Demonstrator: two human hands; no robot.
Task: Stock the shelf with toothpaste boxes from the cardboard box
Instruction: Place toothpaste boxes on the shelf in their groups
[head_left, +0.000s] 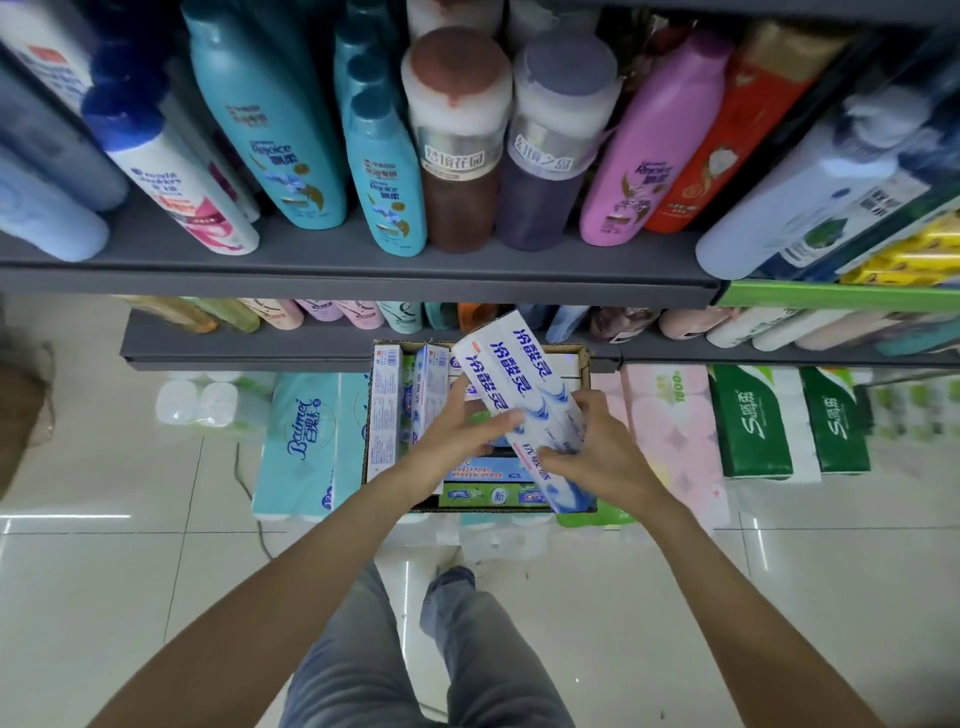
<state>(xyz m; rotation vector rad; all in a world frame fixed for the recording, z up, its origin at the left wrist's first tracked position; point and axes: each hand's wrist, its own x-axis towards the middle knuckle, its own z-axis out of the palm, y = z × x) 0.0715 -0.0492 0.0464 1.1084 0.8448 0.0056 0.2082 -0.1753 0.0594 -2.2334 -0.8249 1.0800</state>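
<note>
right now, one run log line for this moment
stage: lifting | both hands: left hand, right hand grip white toothpaste boxes | over: cardboard box | shelf: not reached

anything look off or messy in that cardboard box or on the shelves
Nothing looks spilled or damaged. The cardboard box is a jumble, with toothpaste boxes standing on the left and others lying flat. Both the left hand and the right hand hold a bundle of white toothpaste boxes, tilted.

Left grip (457, 441) curled — right grip (597, 452) curled, arms extended
</note>
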